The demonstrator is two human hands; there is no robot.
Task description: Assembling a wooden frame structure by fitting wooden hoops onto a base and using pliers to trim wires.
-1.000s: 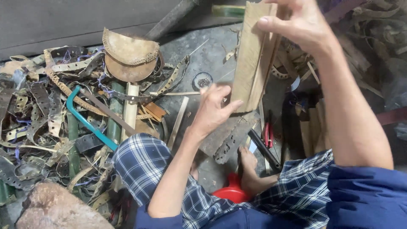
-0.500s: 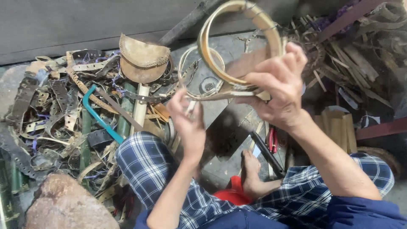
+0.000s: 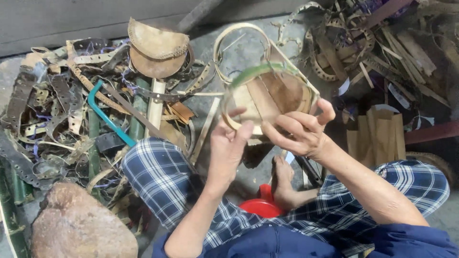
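The head view looks down on the person's left hand (image 3: 228,143) and right hand (image 3: 300,134), both raised over the lap and both closed on one small bamboo basket frame (image 3: 270,93): the left fingers (image 3: 237,113) curl onto its near rim on the left, while the right fingers (image 3: 291,125) pinch the near rim on the right, with one finger lifted against its side. The frame is held in the air above the concrete floor (image 3: 248,48), between the knees and the scrap heaps. As a judgement, the piece looks partly made: flat pale and brown slats already form a base and a bent strip with a green skin runs round the top as a rim, yet the sides look open and a second loose hoop (image 3: 241,38) still stands behind it, so wall work appears to remain. The slats look thin, smooth and stiff; the rim strip looks springy. Outward to the left lies a tangle of punched leather-like strips (image 3: 57,105), a teal-framed hacksaw (image 3: 107,117) and a tan cap-shaped piece (image 3: 155,45). At the lower left sits a rough reddish stone (image 3: 81,224). To the right stands a bundle of cut slats (image 3: 377,131); near the bare foot (image 3: 283,179) a red round lid (image 3: 262,208) shows.
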